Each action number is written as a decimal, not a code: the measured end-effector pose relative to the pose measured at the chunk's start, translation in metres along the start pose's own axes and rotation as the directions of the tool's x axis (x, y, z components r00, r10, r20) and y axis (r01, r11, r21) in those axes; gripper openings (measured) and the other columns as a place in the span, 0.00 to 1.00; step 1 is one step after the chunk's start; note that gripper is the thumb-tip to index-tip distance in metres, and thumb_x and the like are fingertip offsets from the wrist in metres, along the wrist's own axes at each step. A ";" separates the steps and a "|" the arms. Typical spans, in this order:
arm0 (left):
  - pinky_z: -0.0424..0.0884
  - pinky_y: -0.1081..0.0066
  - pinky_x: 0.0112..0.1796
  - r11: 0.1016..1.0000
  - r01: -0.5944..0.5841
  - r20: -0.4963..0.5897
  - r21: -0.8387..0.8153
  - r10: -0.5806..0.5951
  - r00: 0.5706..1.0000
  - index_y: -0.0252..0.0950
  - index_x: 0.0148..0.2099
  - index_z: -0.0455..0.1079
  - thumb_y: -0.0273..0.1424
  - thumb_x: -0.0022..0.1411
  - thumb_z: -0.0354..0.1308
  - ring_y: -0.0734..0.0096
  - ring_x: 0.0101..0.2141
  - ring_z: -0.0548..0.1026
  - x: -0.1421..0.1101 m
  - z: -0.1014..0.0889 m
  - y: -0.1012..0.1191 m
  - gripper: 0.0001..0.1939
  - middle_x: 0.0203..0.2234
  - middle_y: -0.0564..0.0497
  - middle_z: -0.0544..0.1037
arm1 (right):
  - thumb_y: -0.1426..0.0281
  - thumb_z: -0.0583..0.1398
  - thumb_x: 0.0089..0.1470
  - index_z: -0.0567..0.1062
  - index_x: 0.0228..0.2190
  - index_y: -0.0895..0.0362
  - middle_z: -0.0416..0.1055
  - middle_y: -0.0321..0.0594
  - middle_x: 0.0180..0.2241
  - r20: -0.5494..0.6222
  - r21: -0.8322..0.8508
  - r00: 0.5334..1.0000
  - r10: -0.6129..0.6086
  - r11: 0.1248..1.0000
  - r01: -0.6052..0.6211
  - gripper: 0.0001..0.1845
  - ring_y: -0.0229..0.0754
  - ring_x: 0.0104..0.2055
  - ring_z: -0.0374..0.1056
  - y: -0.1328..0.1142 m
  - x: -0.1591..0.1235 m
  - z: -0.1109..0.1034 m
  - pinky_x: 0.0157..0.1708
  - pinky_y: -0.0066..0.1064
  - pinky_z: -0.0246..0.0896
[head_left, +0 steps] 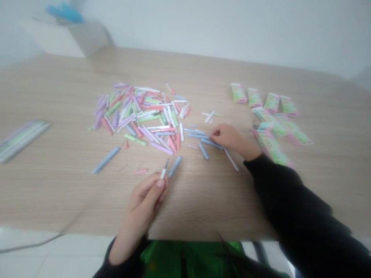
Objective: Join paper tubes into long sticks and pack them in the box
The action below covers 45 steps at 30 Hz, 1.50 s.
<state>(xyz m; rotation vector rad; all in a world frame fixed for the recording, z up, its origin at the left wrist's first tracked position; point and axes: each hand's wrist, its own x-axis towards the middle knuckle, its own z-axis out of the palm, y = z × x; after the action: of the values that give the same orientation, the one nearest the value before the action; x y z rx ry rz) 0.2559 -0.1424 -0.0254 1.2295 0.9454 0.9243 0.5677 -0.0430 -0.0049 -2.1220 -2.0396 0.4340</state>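
Observation:
Between the thumb and fingers of my left hand (150, 195) is a white pen barrel (164, 170) with a thin metallic tip pointing up and away. A light blue pen piece (175, 166) sticks out just beside it; whether the hand grips this too is unclear. Further right, my right hand (227, 137) is closed in a pinch low over several blue pen pieces (213, 143). What its fingertips hold, if anything, is hidden. A thin white stick (232, 160) lies below that hand.
A heap of pastel pen parts (145, 112) covers the table's middle. Pink-and-green packets (272, 102) lie at the right. A blue piece (106, 160) and a bundle of long strips (23, 139) are at the left. A white box (66, 36) stands at the back left.

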 end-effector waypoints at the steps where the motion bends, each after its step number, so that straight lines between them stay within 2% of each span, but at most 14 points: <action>1: 0.49 0.69 0.23 1.000 0.001 0.006 0.005 -0.001 1.000 0.37 0.26 0.62 0.43 0.73 0.54 0.74 0.21 0.56 0.000 0.000 0.000 0.23 0.19 0.57 0.58 | 0.72 0.59 0.54 0.75 0.18 0.59 0.70 0.39 0.18 0.005 -0.005 1.000 -0.002 1.000 0.002 0.14 0.38 0.22 0.63 0.000 0.001 0.001 0.26 0.32 0.51; 4: 0.50 0.69 0.24 1.000 -0.004 0.007 0.025 0.003 1.000 0.37 0.26 0.62 0.42 0.73 0.53 0.74 0.21 0.56 0.000 -0.001 -0.001 0.23 0.19 0.57 0.58 | 0.73 0.59 0.54 0.76 0.20 0.59 0.75 0.42 0.22 0.004 -0.021 1.000 -0.006 1.000 0.006 0.13 0.39 0.25 0.65 0.000 0.003 0.000 0.27 0.32 0.52; 7: 0.51 0.69 0.24 1.000 -0.005 0.003 0.028 0.005 1.000 0.37 0.26 0.62 0.41 0.73 0.53 0.74 0.21 0.56 0.000 -0.001 -0.002 0.23 0.19 0.57 0.58 | 0.74 0.59 0.56 0.79 0.28 0.59 0.80 0.46 0.32 -0.053 -0.034 0.998 0.018 0.999 -0.019 0.09 0.42 0.31 0.69 0.001 0.000 -0.007 0.31 0.31 0.56; 9: 0.50 0.69 0.23 0.999 -0.001 -0.015 0.034 0.001 1.000 0.37 0.26 0.63 0.41 0.73 0.53 0.74 0.21 0.56 0.000 0.000 0.000 0.22 0.19 0.57 0.58 | 0.74 0.59 0.57 0.80 0.36 0.59 0.80 0.47 0.36 -0.089 -0.037 0.995 0.042 0.998 -0.045 0.09 0.44 0.34 0.71 0.003 -0.010 -0.014 0.33 0.31 0.58; 11: 0.50 0.69 0.23 0.998 0.005 -0.040 0.056 -0.002 0.999 0.37 0.26 0.63 0.40 0.72 0.53 0.74 0.21 0.56 0.000 0.001 0.002 0.21 0.19 0.56 0.59 | 0.73 0.59 0.57 0.80 0.38 0.59 0.80 0.45 0.36 -0.092 -0.039 0.994 0.062 0.997 -0.066 0.09 0.44 0.35 0.71 0.005 -0.024 -0.020 0.34 0.31 0.59; 14: 0.51 0.70 0.23 0.996 0.019 -0.051 0.086 -0.014 0.999 0.37 0.26 0.63 0.40 0.71 0.54 0.74 0.21 0.57 -0.001 0.003 0.006 0.20 0.18 0.56 0.59 | 0.69 0.62 0.56 0.80 0.33 0.57 0.79 0.43 0.32 -0.054 -0.036 0.995 0.087 0.995 -0.089 0.07 0.45 0.34 0.72 0.012 -0.049 -0.019 0.34 0.32 0.60; 18: 0.50 0.70 0.23 0.995 0.034 -0.047 0.098 -0.030 0.998 0.37 0.27 0.64 0.40 0.71 0.55 0.74 0.20 0.56 -0.001 0.002 0.007 0.20 0.18 0.57 0.59 | 0.65 0.62 0.57 0.79 0.26 0.56 0.78 0.44 0.29 -0.013 -0.023 0.991 0.131 0.991 -0.131 0.11 0.46 0.31 0.72 0.023 -0.068 -0.006 0.30 0.33 0.58; 22: 0.53 0.70 0.23 0.991 0.029 -0.053 0.131 -0.023 0.998 0.37 0.27 0.65 0.41 0.71 0.55 0.74 0.21 0.58 -0.002 0.000 0.003 0.20 0.19 0.56 0.60 | 0.67 0.58 0.58 0.75 0.20 0.56 0.76 0.45 0.24 -0.003 -0.026 0.988 0.157 0.987 -0.157 0.16 0.45 0.27 0.70 0.024 -0.069 0.002 0.28 0.35 0.55; 30: 0.53 0.69 0.24 0.987 0.037 -0.052 0.154 -0.029 0.998 0.38 0.27 0.63 0.42 0.73 0.54 0.72 0.22 0.58 -0.001 -0.004 -0.003 0.22 0.19 0.56 0.60 | 0.70 0.59 0.53 0.72 0.18 0.56 0.76 0.43 0.22 -0.004 -0.006 0.985 0.174 0.985 -0.174 0.13 0.44 0.26 0.70 0.028 -0.070 0.000 0.27 0.33 0.55; 38: 0.53 0.69 0.24 0.982 0.018 -0.046 0.186 -0.010 0.999 0.38 0.27 0.64 0.44 0.72 0.54 0.73 0.22 0.58 -0.001 -0.003 -0.002 0.22 0.20 0.56 0.60 | 0.67 0.60 0.53 0.73 0.19 0.56 0.76 0.41 0.23 -0.021 -0.008 0.980 0.198 0.980 -0.198 0.13 0.44 0.29 0.71 0.039 -0.074 -0.020 0.27 0.32 0.55; 45: 0.53 0.70 0.23 0.979 0.020 -0.052 0.205 -0.009 0.999 0.38 0.27 0.64 0.44 0.71 0.54 0.73 0.21 0.57 -0.001 -0.002 -0.001 0.21 0.19 0.56 0.59 | 0.67 0.60 0.52 0.66 0.12 0.55 0.63 0.34 0.13 0.069 0.019 0.979 0.193 0.981 -0.194 0.20 0.38 0.20 0.62 0.037 -0.080 -0.026 0.23 0.31 0.49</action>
<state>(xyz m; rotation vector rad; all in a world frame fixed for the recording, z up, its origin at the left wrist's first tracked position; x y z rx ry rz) 0.2536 -0.1424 -0.0266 1.3766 1.1103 0.8652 0.6094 -0.1222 0.0158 -2.3303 -1.8561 0.5622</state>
